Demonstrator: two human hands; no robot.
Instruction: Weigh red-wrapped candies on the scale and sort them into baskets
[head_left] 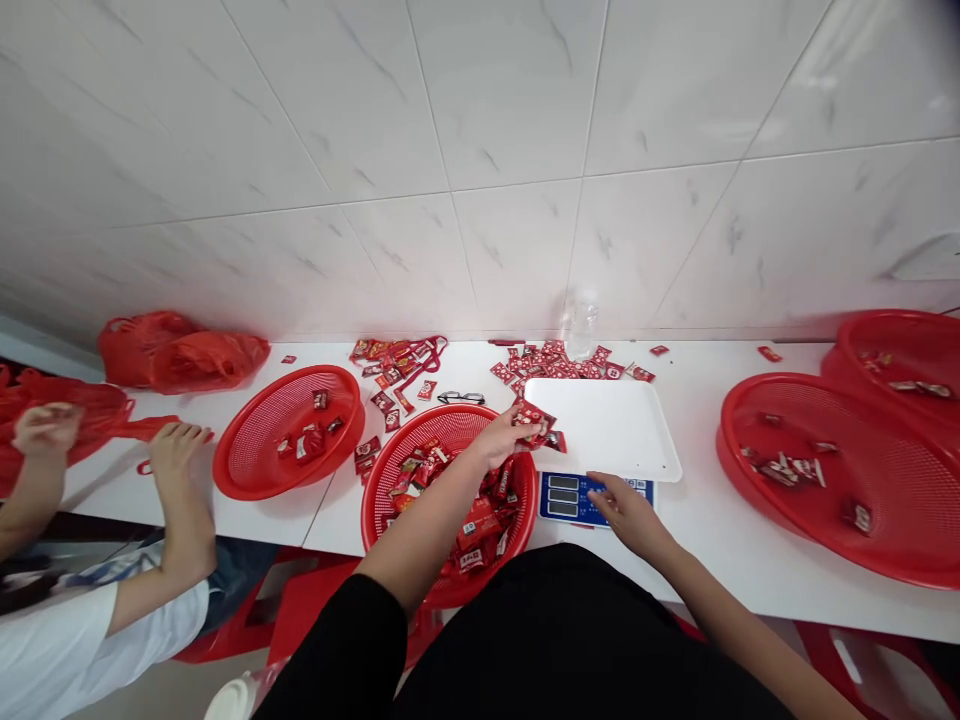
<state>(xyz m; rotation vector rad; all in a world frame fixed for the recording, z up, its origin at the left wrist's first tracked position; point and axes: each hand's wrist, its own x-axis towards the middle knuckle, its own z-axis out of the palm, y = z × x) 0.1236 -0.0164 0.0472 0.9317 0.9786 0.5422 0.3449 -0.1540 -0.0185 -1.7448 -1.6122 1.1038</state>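
Observation:
My left hand (504,436) is closed on a bunch of small red packets (538,424), held at the left edge of the white scale tray (600,430). Below it a red basket (375,500) holds many more red packets. My right hand (626,508) rests on the scale's blue keypad panel (574,496), fingers stretched toward the buttons and holding nothing.
Loose red packets (559,362) lie behind the scale by the wall. Another red basket (289,432) sits to the left, two large ones (840,480) to the right. A second person's hands (174,446) work at the far left near red plastic bags (180,350). Glasses (460,398) lie on the table.

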